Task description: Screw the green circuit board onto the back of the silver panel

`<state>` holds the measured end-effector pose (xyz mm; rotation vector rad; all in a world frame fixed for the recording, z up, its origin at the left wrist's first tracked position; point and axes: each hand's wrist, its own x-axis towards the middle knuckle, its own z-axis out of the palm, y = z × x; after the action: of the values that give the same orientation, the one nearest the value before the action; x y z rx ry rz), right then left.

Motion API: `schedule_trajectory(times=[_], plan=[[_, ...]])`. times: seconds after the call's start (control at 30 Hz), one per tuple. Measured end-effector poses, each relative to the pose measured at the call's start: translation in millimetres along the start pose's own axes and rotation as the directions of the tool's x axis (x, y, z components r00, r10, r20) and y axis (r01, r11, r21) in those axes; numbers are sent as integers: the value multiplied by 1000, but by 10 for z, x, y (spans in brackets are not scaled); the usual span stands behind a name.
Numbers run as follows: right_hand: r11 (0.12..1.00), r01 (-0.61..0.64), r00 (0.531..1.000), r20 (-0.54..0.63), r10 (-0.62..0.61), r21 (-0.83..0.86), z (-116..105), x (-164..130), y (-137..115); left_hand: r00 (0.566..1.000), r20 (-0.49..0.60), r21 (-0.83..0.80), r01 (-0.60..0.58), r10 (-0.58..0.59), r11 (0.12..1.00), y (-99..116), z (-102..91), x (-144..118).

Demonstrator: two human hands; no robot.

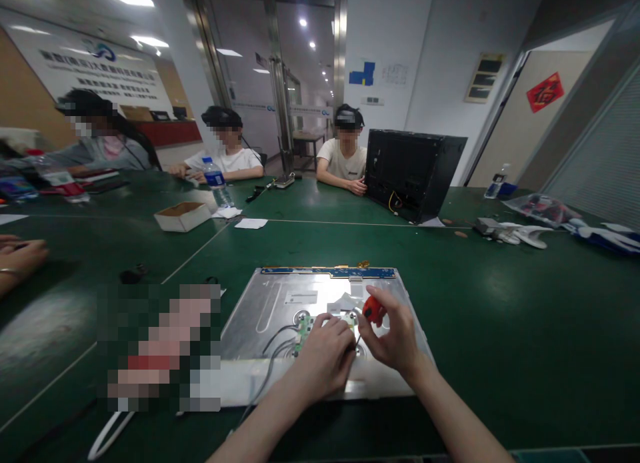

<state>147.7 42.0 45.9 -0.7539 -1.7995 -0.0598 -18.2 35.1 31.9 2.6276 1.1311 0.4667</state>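
A silver metal panel (280, 296) lies flat on the green table (500, 316) in front of me, with a blue circuit strip (327, 272) along its far edge. My right hand (393, 336) grips a screwdriver with a red-orange handle (373, 309), tip pointing down at the panel. My left hand (323, 359) rests on the panel beside a small green circuit board (303, 326), fingers curled near the screwdriver tip. Grey cables (273, 356) run from that board toward the near edge.
A black computer case (413, 173) stands at the far side. A small cardboard box (183, 216), a water bottle (217, 181) and paper scraps lie at the left. Three people sit across the table. Another person's hand (20, 256) rests at the far left.
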Motion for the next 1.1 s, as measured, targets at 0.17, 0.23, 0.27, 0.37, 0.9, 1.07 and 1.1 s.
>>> schedule_trajectory(times=[0.17, 0.23, 0.27, 0.37, 0.9, 1.07, 1.1], plan=[[1000, 4, 1000, 28, -3, -20, -4, 13, 9, 1000, -12, 4, 0, 0, 1000, 1, 1, -4], [1000, -7, 999, 36, 7, 1, -14, 20, -3, 1000, -14, 10, -5, 5, 1000, -8, 16, -4], [1000, -19, 999, 42, 18, 16, -19, 21, -9, 1000, -13, 12, -8, 8, 1000, -13, 23, -4], [996, -58, 996, 68, 54, 68, -28, 15, -20, 1000, -11, 16, -8, 8, 1000, -19, 39, -3], [1000, -11, 999, 52, 10, 28, -23, 20, -15, 1000, -10, 3, -11, 11, 1000, -17, 34, -4], [992, -62, 995, 87, 53, 108, -32, -7, -5, 1000, -11, 5, -16, 16, 1000, -15, 28, -1], [993, -61, 995, 83, 53, 99, -28, -7, -3, 1000, -9, 3, -14, 14, 1000, -13, 26, 0]])
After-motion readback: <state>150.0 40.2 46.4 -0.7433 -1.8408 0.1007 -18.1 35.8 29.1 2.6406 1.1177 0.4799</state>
